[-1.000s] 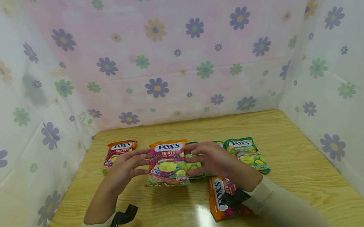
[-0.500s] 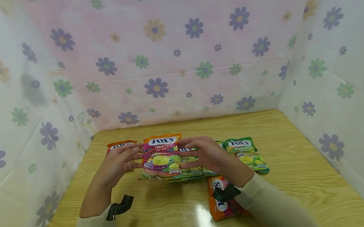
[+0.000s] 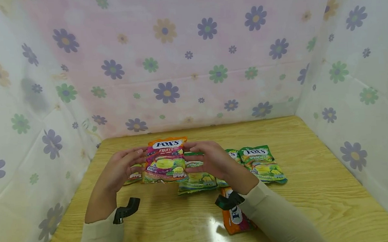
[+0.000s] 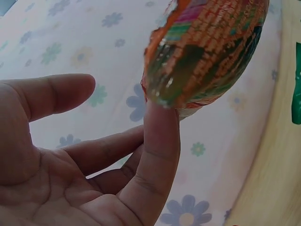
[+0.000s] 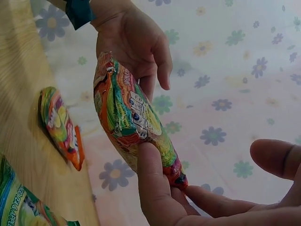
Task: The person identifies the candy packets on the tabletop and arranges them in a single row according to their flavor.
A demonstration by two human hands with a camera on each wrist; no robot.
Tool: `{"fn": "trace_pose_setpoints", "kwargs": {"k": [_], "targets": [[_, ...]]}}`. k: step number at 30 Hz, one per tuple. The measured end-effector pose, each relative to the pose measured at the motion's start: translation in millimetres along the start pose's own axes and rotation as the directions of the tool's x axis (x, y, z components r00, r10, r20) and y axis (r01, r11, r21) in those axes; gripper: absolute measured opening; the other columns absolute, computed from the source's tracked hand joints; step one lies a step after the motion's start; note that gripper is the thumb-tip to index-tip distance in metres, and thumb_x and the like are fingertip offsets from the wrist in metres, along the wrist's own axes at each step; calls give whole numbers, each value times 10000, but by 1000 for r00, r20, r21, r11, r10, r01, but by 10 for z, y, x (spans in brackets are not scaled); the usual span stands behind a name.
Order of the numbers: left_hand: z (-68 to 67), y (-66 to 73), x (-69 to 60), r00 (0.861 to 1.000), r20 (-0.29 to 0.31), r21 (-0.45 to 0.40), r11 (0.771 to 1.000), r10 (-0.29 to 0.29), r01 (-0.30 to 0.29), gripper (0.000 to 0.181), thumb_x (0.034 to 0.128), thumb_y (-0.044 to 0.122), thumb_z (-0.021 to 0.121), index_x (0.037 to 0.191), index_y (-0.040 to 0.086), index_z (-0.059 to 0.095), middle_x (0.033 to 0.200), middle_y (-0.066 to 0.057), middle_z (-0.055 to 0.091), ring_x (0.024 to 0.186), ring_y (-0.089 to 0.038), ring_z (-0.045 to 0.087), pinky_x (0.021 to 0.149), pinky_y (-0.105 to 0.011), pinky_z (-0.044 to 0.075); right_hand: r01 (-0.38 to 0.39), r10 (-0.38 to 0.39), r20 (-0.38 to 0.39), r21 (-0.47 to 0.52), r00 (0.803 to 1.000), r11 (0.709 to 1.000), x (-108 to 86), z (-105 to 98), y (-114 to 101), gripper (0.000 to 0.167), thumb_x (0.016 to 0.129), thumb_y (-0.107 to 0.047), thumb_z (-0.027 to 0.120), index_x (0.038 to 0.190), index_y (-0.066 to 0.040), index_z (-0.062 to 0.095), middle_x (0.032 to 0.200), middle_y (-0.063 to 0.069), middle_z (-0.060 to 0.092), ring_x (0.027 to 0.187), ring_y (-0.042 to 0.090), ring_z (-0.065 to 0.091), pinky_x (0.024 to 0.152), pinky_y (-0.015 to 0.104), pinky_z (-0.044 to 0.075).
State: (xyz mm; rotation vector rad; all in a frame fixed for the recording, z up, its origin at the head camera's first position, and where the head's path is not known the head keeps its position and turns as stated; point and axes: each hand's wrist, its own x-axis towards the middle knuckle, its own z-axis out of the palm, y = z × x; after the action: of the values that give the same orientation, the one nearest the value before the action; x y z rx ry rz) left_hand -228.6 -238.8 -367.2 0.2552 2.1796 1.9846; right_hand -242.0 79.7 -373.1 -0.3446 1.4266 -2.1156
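Over the last second the orange candy bag (image 3: 164, 162) has shifted leftward and farther across the desk (image 3: 172, 215), which suggests a carry under way with the bag not yet set down. It is held up between the left hand (image 3: 119, 170) and right hand (image 3: 216, 163) — fingers spread and fairly straight, tips pressed to its sides, thumbs off it. I count six bags: three orange, with one partly hidden by the left hand (image 3: 132, 179) and one beneath the right forearm (image 3: 236, 217), plus three green in a row (image 3: 198, 176) (image 3: 232, 154) (image 3: 265, 165).
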Motion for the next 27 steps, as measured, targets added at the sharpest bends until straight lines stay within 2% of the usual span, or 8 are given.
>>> {"fn": "trace_pose_setpoints", "kwargs": {"k": [8, 13, 18, 27], "targets": [[-58, -71, 45, 1000, -27, 2, 1000, -4, 4, 642, 1092, 351, 533, 1495, -137, 422, 1201, 17, 664, 998, -88, 660, 832, -240, 611, 3, -3, -38, 17, 999, 1000, 165, 32, 65, 500, 1049, -166, 517, 1508, 28, 479, 1611, 133, 419, 1476, 397, 432, 1036, 559, 544], [-84, -132, 71, 997, -79, 17, 1000, -5, 7, 651, 1085, 376, 541, 1491, -122, 438, 1180, 30, 680, 1017, -105, 667, 846, -233, 605, 5, -3, -70, 30, 998, 1000, 277, 58, 125, 480, 1058, -188, 529, 1489, 22, 511, 1623, 123, 403, 1469, 391, 447, 1040, 553, 544], [-103, -208, 89, 990, -139, 28, 999, -24, 28, 660, 1085, 389, 533, 1500, -115, 429, 1180, 61, 677, 1037, -92, 667, 874, -209, 589, -17, 20, -94, 33, 995, 999, 363, 101, 175, 459, 1070, -264, 537, 1445, -2, 564, 1618, 113, 399, 1457, 381, 463, 1040, 562, 541], [-102, -258, 140, 975, -222, -25, 999, -32, 27, 646, 1089, 378, 528, 1501, -109, 428, 1189, 67, 672, 1040, -75, 679, 855, -194, 586, -9, 15, -133, 45, 991, 999, 497, 145, 223, 466, 1076, -298, 493, 1443, -19, 563, 1594, 103, 422, 1431, 367, 481, 1042, 551, 544]]}}
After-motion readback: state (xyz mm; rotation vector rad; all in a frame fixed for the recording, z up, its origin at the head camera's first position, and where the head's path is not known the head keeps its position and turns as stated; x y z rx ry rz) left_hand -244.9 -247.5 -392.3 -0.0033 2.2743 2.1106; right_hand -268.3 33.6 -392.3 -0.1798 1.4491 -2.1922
